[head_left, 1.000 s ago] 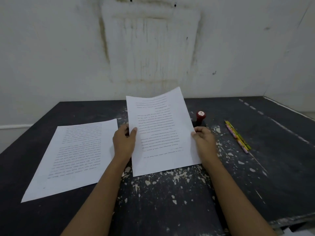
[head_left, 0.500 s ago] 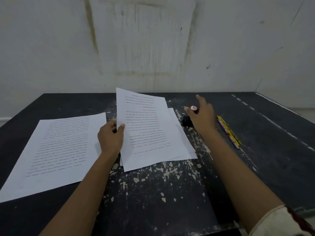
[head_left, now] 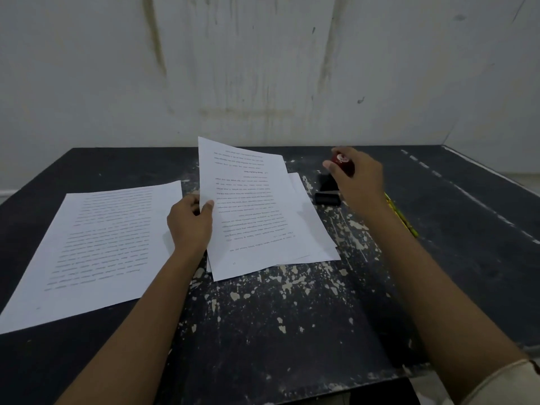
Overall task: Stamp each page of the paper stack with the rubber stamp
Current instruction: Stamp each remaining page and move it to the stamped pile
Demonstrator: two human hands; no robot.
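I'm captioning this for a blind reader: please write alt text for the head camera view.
A person's right hand grips a red-topped rubber stamp at the far side of a dark, paint-flecked table, while the left hand pinches the left edge of the top sheet of a paper stack. Another printed page lies to the left; coloured pencils to the right.

The black counter point(head_left: 292, 331), its paint chipped in pale flecks through the middle, carries a printed sheet point(head_left: 96, 244) lying flat at the left. The paper stack point(head_left: 318, 238) lies at the centre, its lower pages fanned rightward. A small black object point(head_left: 327, 198) lies just right of it, and yellow-green pencils point(head_left: 401, 217) farther right.
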